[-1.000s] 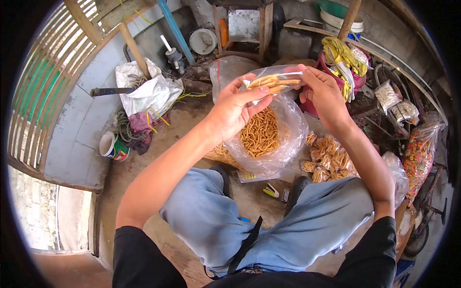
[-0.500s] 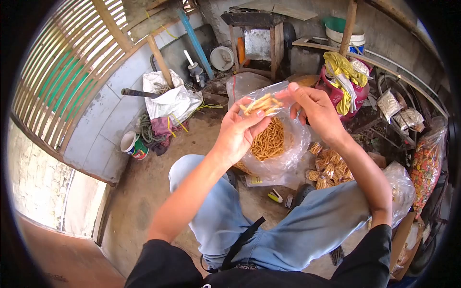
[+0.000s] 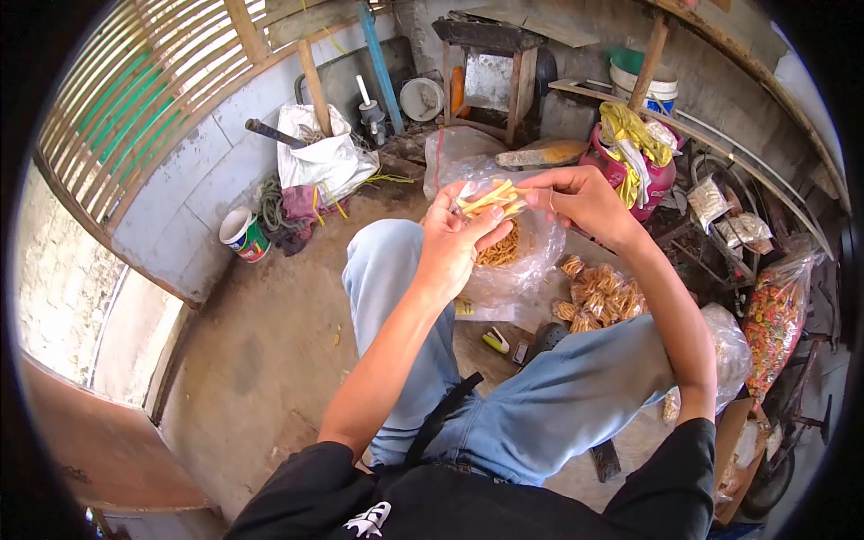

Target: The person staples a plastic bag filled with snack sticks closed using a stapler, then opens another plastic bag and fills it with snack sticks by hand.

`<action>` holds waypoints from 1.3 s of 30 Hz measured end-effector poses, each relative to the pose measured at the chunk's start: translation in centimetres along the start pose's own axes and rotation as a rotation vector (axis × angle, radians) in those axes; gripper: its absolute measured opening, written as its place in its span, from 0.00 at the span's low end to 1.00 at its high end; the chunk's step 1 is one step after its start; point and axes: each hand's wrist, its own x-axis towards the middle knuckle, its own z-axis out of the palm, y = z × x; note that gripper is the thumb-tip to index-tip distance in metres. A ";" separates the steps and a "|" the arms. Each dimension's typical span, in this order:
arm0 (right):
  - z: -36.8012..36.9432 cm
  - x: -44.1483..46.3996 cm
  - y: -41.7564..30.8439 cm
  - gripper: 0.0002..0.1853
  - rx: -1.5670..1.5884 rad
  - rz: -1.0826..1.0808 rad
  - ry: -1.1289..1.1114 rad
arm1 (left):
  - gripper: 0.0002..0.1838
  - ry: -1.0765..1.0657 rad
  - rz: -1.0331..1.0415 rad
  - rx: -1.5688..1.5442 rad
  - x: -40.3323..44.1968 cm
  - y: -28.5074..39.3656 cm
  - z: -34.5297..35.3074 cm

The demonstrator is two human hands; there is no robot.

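My left hand [image 3: 454,243] is closed round a small clear plastic bag of stick snacks [image 3: 493,200], thumb lying across its front. My right hand [image 3: 585,205] pinches the bag's end on the right side, fingertips pressed together. Below both hands sits a large clear bag of snack sticks [image 3: 504,252], partly hidden by my left hand. Several small filled snack packs [image 3: 605,295] lie heaped to the right of it. On the floor between my legs are a green-and-white stapler [image 3: 495,339] and a small dark box-like item [image 3: 521,351].
A tall bag of colourful snacks [image 3: 776,306] stands at the right. A pink tub [image 3: 652,184] with yellow cloth is beyond my right hand. To the left are a white sack [image 3: 337,162] and a paint bucket [image 3: 245,236]. A wooden stand [image 3: 490,45] is at the back.
My right hand has moved down and closer to my left, now pinching the small bag's end. The bag's loose plastic end looks gathered. The head view has shifted a little.
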 end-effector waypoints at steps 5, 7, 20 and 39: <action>-0.1 0.9 1.2 0.12 -0.058 -0.096 0.184 | 0.15 -0.024 -0.054 -0.137 0.0 0.3 -0.4; 0.0 1.1 1.0 0.12 -0.031 -0.088 0.169 | 0.13 -0.044 -0.071 -0.217 0.0 0.0 -0.6; 2.0 5.6 -0.1 0.13 -0.224 -0.065 0.307 | 0.12 0.019 -0.052 -0.006 3.9 1.2 -3.1; 0.3 12.6 20.6 0.17 -0.134 0.333 0.076 | 0.11 0.118 -0.338 -0.075 17.2 5.3 -10.9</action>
